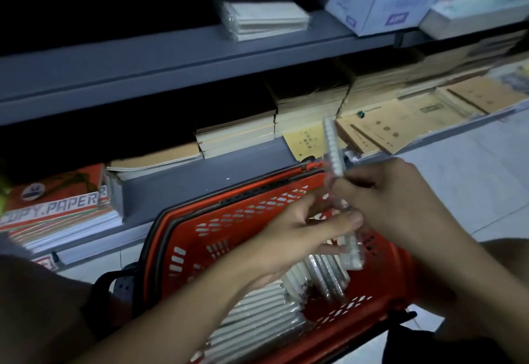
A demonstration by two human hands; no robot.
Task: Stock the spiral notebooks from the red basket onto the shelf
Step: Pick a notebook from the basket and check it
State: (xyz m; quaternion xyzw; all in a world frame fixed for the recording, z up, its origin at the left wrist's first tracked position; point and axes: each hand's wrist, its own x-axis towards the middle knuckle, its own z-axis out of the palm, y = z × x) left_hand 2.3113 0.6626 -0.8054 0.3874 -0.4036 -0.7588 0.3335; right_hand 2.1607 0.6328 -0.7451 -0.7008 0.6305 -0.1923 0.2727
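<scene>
Gripping a wrapped spiral notebook (340, 191) edge-up between both hands, the left hand (297, 237) pinches its lower end while the right hand (395, 191) curls round the middle, the whole thing lifted just above the red basket (217, 237). Down in the basket plenty more notebooks (257, 318) wait in rows, so most of the job looks undone. Beyond sits the grey shelf (234, 168), bare patch beside the brown exercise books (372, 131), and in this dim light I can't tell whether any spirals are stocked.
</scene>
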